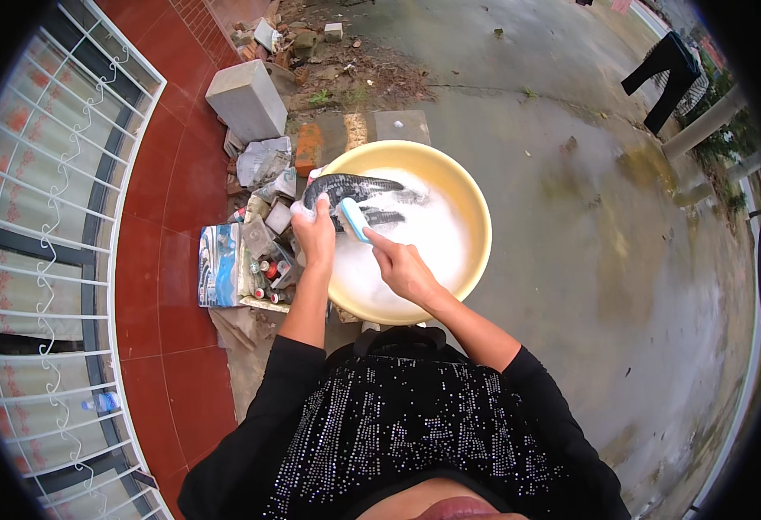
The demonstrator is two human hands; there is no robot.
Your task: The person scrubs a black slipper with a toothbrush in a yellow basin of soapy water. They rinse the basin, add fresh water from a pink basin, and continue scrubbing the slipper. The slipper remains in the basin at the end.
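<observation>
A yellow plastic basin (481, 240) full of white suds stands before me. My left hand (314, 233) grips a dark grey, ribbed wet cloth item (354, 186) at the basin's left side, with foam on it and around the fingers. Part of the cloth hangs into the suds; its full shape is hidden. In my right hand (401, 263) is a light-blue scrubbing brush (354, 220), its bristle side turned towards the cloth. Whether the bristles press on the cloth I cannot tell.
Left of the basin are a blue-and-white box (219, 265), a crate holding bottles (270, 268), and rubble. Beyond lie a pale block (247, 101) and an orange brick (309, 148). A white window grille (111, 260) lines the red-tiled wall (143, 292). Wet concrete (569, 247) spreads rightward; dark trousers (663, 78) hang far right.
</observation>
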